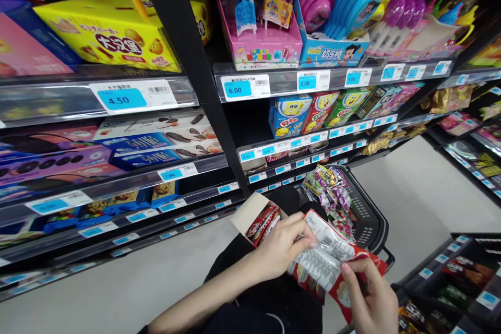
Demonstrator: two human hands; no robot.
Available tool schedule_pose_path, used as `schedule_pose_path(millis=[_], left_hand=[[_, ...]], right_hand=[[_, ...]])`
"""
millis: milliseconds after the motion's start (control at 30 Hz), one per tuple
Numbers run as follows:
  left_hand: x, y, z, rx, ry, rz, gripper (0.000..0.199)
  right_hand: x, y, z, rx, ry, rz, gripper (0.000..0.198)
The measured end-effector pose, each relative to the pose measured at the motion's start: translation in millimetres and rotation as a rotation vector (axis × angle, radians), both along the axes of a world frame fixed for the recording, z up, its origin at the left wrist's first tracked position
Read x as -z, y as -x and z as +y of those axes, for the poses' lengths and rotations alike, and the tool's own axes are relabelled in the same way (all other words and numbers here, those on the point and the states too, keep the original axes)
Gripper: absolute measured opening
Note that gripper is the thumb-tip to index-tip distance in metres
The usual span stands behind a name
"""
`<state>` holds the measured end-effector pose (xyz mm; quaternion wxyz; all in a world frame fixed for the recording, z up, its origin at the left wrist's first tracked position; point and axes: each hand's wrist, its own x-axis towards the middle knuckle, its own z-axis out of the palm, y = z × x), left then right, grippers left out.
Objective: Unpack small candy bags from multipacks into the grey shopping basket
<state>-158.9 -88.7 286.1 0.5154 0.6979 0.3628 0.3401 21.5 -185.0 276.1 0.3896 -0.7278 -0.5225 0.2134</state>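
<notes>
My left hand [282, 244] pinches the upper left part of a red and white snack packet [321, 263] between thumb and fingers. On the packet's right side, my right hand [370, 292] grips the edge, thumb on top. Small print and a barcode show on its upturned face; whether it is one packet or more I cannot tell. Just beyond my left wrist, an opened cardboard box [250, 211] holds red-wrapped packets [266, 224]. Behind my hands stands a dark shopping basket [366, 214] with several shiny candy bags [331, 195] in it.
Shelves with price tags [245, 87] run along the left and back. They carry a yellow snack box [113, 36], a pink lollipop box [266, 49] and small cartoon boxes [289, 115]. Pale floor [415, 182] lies beyond the basket. Another low shelf [450, 276] stands at the right.
</notes>
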Motion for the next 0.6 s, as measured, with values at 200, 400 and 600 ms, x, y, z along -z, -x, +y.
schedule_pose_path(millis=[200, 400, 600], left_hand=[[-1.5, 0, 4, -0.076, 0.235, -0.144, 0.008], [17.7, 5, 6, -0.013, 0.616, -0.486, 0.027], [23.8, 5, 1, -0.023, 0.875, -0.577, 0.014]], right_hand=[[2, -12, -1, 0.096, -0.032, 0.159, 0.023], [1, -30, 0, -0.121, -0.083, 0.323, 0.013], [3, -30, -10, -0.078, 0.038, 0.575, 0.019]])
